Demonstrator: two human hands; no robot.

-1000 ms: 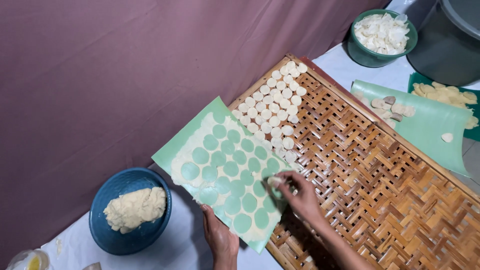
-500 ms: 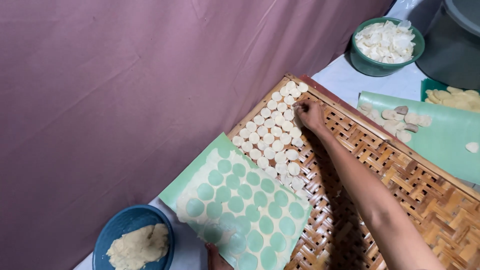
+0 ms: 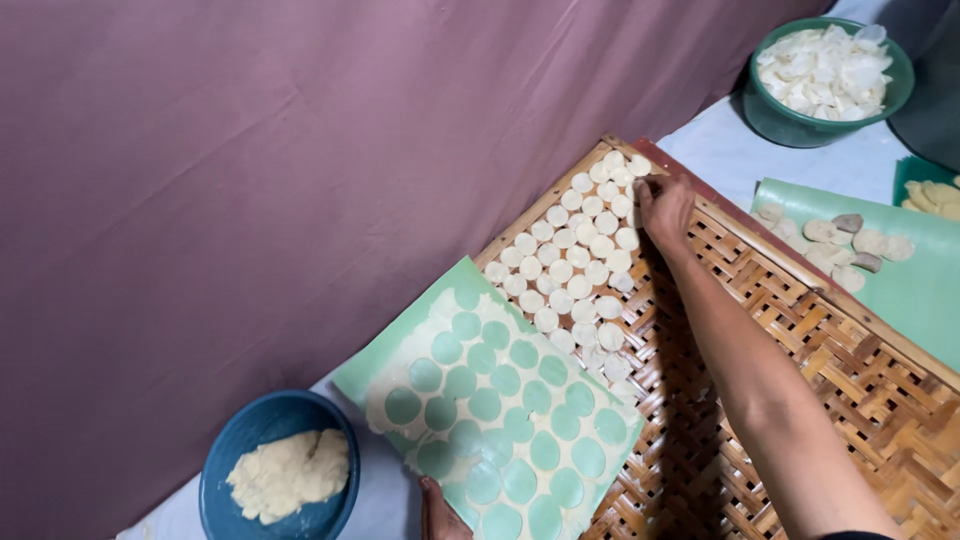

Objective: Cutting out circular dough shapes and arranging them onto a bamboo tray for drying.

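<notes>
Here right hand (image 3: 665,208) seemingly presses dough discs (image 3: 585,255) near tray edge (image 3: 760,245).

Home food-making spot: woven bamboo tray (image 3: 800,400), dough bowl (image 3: 250,450), cloth backdrop (image 3: 250,150).

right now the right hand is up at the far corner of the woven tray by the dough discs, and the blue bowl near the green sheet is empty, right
Not quite. The right hand is at the far corner of the woven tray beside the dough discs, but the blue bowl by the green sheet is not empty: the head view shows a lump of pale dough in it.
</notes>
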